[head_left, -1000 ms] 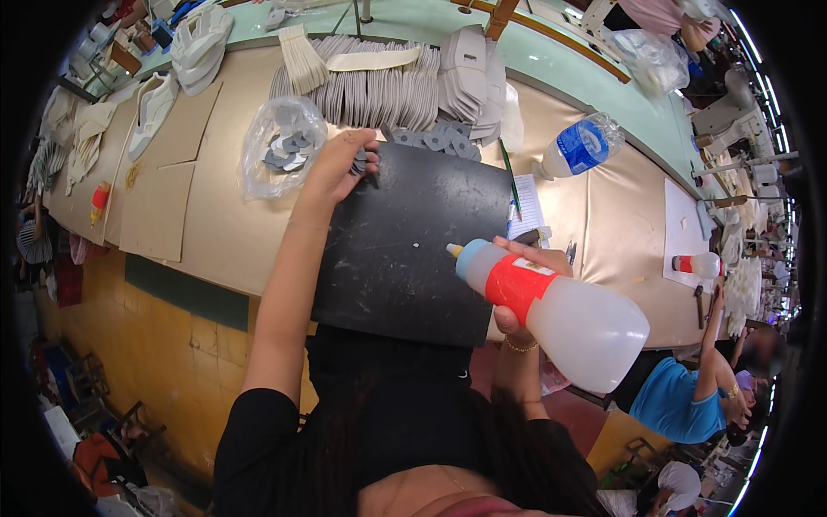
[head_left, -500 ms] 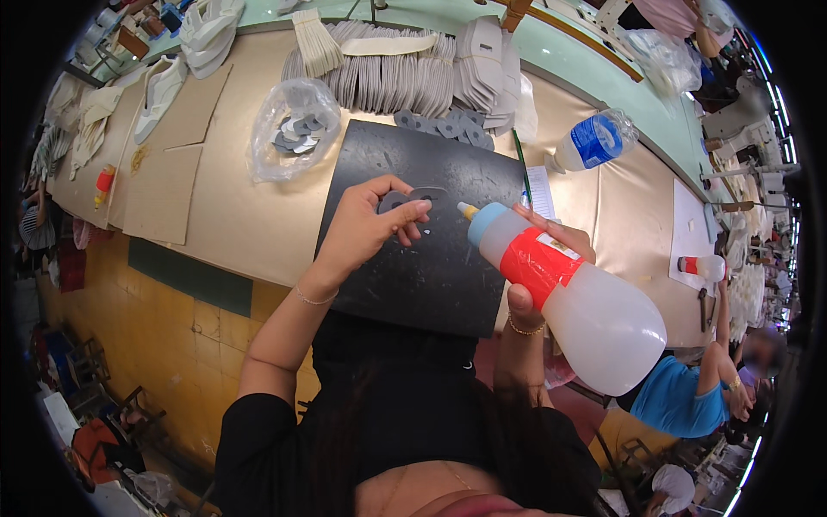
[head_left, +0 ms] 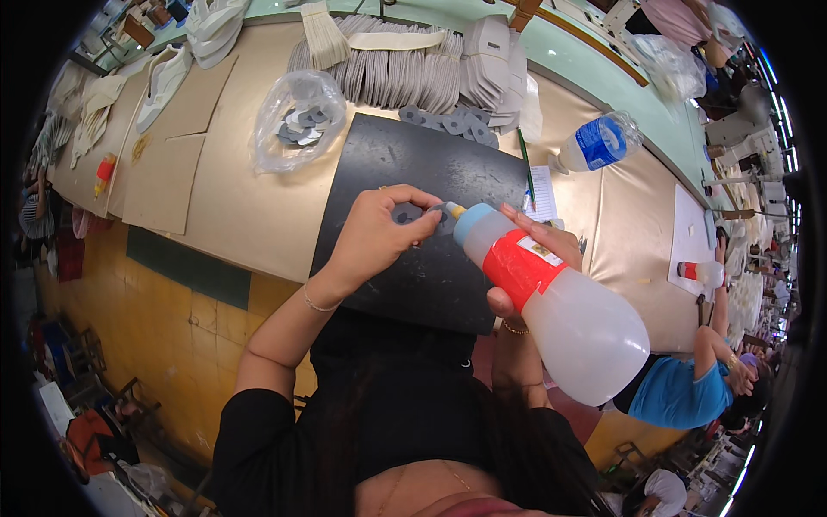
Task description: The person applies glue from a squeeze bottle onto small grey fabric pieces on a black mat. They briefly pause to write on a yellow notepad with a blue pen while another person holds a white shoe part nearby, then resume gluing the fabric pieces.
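My left hand pinches a small grey piece between thumb and forefinger, above a black board. More grey shows behind the fingers, but I cannot tell how many pieces there are. My right hand is wrapped round a large translucent squeeze bottle with a red label, a light blue collar and a yellow nozzle. The bottle is tilted, its nozzle tip pointing left at the grey piece by my left fingertips. Whether the tip touches the piece, I cannot tell.
Beyond the board lie small grey pieces and stacked grey straps. A clear plastic bag holds more pieces on the left. A water bottle and a green pencil are at right. A person in blue is farther right.
The squeeze bottle has moved left, bringing its nozzle up to the grey piece. My left hand has shifted slightly right and turned the piece, which now shows less of its surface.
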